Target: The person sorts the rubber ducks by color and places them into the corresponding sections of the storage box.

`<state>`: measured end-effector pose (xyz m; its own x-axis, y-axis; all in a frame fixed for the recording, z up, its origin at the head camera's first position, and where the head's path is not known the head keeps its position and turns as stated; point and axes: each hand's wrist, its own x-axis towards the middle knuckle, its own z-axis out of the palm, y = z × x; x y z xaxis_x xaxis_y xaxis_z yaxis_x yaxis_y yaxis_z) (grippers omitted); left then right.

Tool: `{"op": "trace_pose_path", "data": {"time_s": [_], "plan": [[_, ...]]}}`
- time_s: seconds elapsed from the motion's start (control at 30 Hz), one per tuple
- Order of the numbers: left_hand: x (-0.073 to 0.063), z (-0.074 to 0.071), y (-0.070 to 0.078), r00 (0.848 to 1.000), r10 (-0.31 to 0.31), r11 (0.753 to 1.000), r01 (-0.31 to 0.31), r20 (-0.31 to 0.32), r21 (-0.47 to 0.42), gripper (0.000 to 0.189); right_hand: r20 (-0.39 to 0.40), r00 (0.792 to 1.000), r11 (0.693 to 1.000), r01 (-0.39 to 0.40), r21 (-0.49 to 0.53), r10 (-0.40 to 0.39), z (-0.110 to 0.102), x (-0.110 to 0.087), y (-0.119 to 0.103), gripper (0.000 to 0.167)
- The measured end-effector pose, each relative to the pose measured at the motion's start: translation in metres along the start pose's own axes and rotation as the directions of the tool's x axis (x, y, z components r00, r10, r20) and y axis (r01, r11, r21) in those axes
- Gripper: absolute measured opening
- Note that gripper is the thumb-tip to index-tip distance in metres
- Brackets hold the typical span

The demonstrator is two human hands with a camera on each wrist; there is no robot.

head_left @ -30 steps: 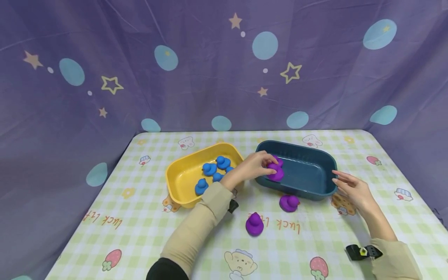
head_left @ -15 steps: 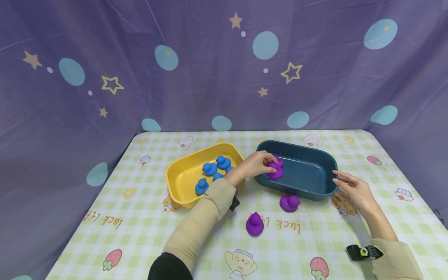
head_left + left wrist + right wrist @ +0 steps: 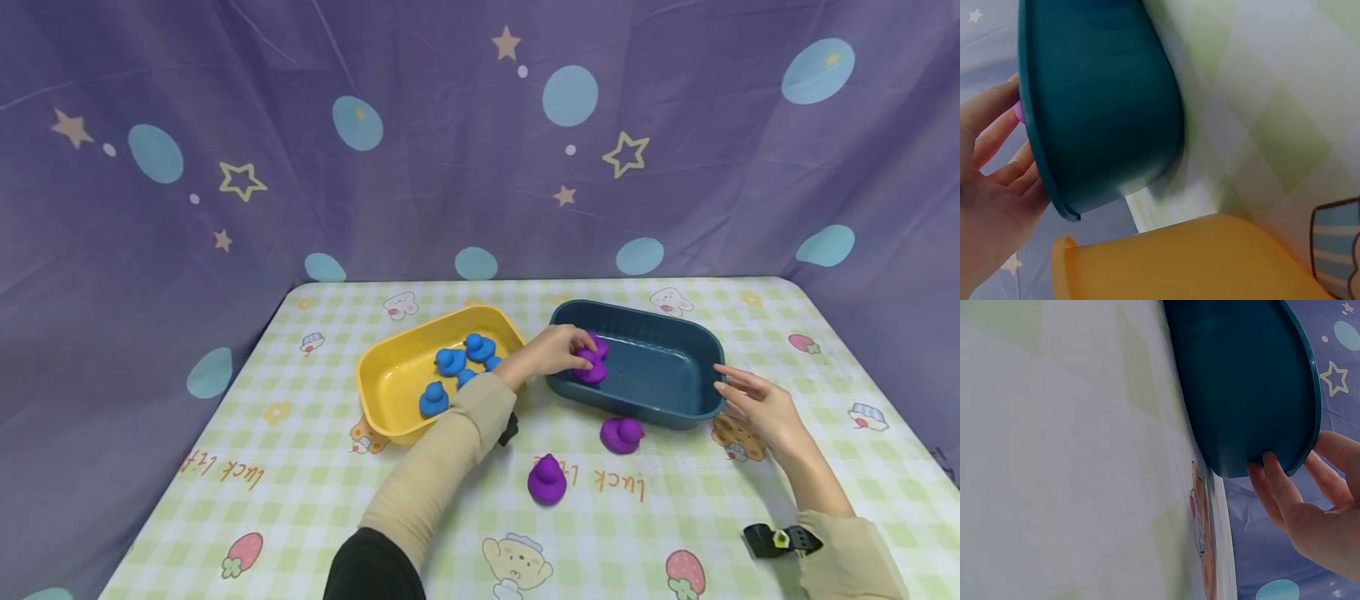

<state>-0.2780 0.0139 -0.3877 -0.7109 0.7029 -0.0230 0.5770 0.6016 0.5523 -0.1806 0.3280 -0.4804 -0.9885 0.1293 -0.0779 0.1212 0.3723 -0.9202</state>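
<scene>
Teal bin [image 3: 660, 379]: it stands before the person, and the other places are told from it;
Left hand [image 3: 553, 350]: reaches over the left end of the teal bin; thumb and fingers are narrow, and seem to pinch the nearer purple duck [image 3: 589, 374];
Nearer purple duck: inside the teal bin, at its left end; the farther purple duck [image 3: 602, 344] is just beside it, behind; whether the held one rests on the bottom, I cannot tell;
Right hand [image 3: 761, 412]: at the right end of the teal bin; its fingers are rather straight and spread, and seem to touch the wall;
Front purple duck [image 3: 619, 435]: on the cloth just in front of the teal bin;
Good handling: in my judgement, the pinch should be light and the duck's base level; the fingers should loosen only when it sits firmly, without pushing its neighbour; the wrist should stay above the rim, while the right hand steadies the end;
Sleeve [image 3: 420, 487]: compared with one second ago, the left forearm lies somewhat nearer to the teal bin; the pinch looks almost the same; the teal bin and front purple duck have not moved noticeably.
</scene>
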Motion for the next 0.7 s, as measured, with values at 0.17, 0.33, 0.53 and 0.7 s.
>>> {"op": "trace_pose_path", "data": {"time_s": [0.17, 0.33, 0.53, 0.7], "plan": [[0.005, 0.001, -0.002, 1.000, -0.007, 1.000, 0.006, 0.027, 0.023, 0.027, -0.002, 1.000, 1.000, 0.006, -0.002, -0.006, 0.000, 0.001, 0.001, 0.057], [0.008, 0.003, -0.003, 0.999, -0.011, 1.000, 0.010, 0.046, 0.028, 0.026, -0.006, 1.000, 1.000, 0.005, -0.021, -0.005, -0.001, 0.002, 0.004, 0.056], [0.012, 0.007, -0.006, 0.997, -0.007, 0.998, 0.003, 0.071, 0.058, 0.025, -0.010, 1.000, 0.999, 0.007, -0.040, -0.008, -0.001, 0.002, 0.004, 0.056], [0.014, 0.008, -0.006, 0.996, -0.021, 0.997, 0.013, 0.089, 0.080, 0.025, -0.009, 1.000, 1.000, 0.000, -0.023, -0.001, -0.001, 0.002, 0.004, 0.057]]}}
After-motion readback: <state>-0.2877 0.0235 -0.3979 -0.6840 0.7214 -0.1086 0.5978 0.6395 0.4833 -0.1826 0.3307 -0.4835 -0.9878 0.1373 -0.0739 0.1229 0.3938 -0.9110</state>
